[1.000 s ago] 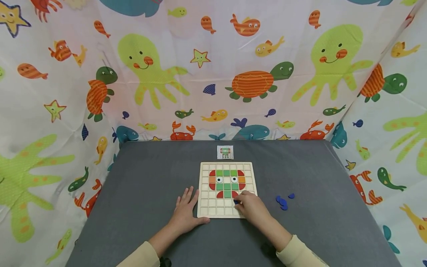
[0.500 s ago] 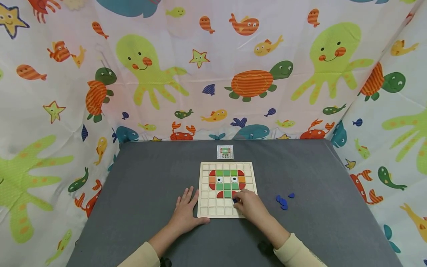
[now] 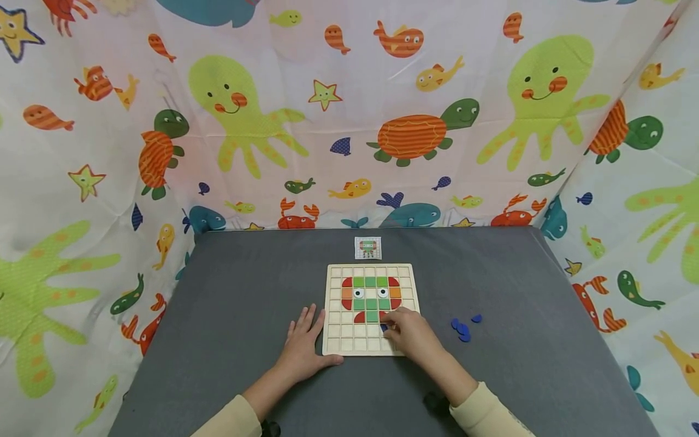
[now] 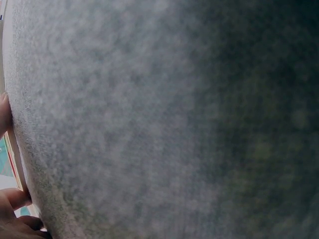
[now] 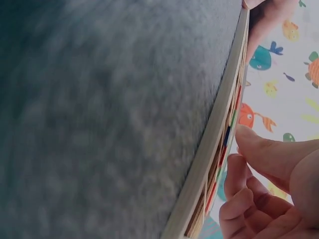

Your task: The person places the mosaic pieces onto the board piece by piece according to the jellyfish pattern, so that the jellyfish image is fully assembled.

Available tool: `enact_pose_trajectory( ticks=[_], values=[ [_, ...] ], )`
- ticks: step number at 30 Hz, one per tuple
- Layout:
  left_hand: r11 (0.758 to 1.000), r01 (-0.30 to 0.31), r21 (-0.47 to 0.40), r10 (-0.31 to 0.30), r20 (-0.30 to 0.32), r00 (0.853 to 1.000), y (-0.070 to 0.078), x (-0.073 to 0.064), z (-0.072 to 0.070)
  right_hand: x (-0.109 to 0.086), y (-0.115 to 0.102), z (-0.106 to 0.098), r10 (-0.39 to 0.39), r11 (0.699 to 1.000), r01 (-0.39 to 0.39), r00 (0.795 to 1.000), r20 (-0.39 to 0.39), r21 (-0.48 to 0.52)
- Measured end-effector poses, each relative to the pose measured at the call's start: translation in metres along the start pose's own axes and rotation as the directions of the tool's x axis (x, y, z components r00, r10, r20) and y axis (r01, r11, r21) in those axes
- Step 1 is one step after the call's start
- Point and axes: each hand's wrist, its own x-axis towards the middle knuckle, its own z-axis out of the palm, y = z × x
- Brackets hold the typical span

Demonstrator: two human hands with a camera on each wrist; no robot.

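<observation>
A light wooden grid board [image 3: 347,346] lies on the table, with red, green and orange tiles and two eye tiles set in its upper part. My left hand [image 3: 304,352] rests spread at the board's left edge, its thumb along the lower left corner. My right hand [image 3: 414,335] is over the board's lower right part, thumb and index finger about a small blue tile [image 3: 384,327] just under a red one. From the right wrist view, the blue tile [image 5: 227,135] looks level with the board's surface, close to my thumb tip [image 5: 243,131].
Several loose blue tiles [image 3: 463,330] lie on the grey table [image 3: 262,273] to the right of the board. A small picture card [image 3: 368,248] with a matching coloured pattern lies behind the board. A cloth printed with sea animals [image 3: 338,67] hangs around the table.
My right fingers have shifted slightly up from the blue tile, and more of it shows. The left hand keeps its place at the board's edge.
</observation>
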Motion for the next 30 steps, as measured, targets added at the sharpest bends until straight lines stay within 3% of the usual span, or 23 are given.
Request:
enact_pose_trajectory(
  ticks=[7,17,24,30],
  values=[
    [1.000,-0.005,0.005,0.005,-0.005,1.000,0.000,-0.001,-0.001,-0.011,0.015,-0.026,0.112,0.993,-0.113,0.993,-0.041,-0.018],
    [1.000,-0.008,0.000,0.008,-0.008,1.000,-0.001,-0.002,0.000,-0.041,0.075,-0.069,0.170,0.975,-0.191,0.971,-0.168,-0.113],
    [1.000,-0.013,0.000,0.013,-0.015,1.000,0.000,-0.002,0.000,-0.058,0.115,-0.086,0.178,0.973,-0.197,0.972,-0.152,-0.123],
    [1.000,-0.017,0.004,0.017,-0.011,1.000,-0.001,-0.001,-0.001,-0.062,0.133,-0.090,0.195,0.974,-0.205,0.976,-0.101,-0.100]
  ],
)
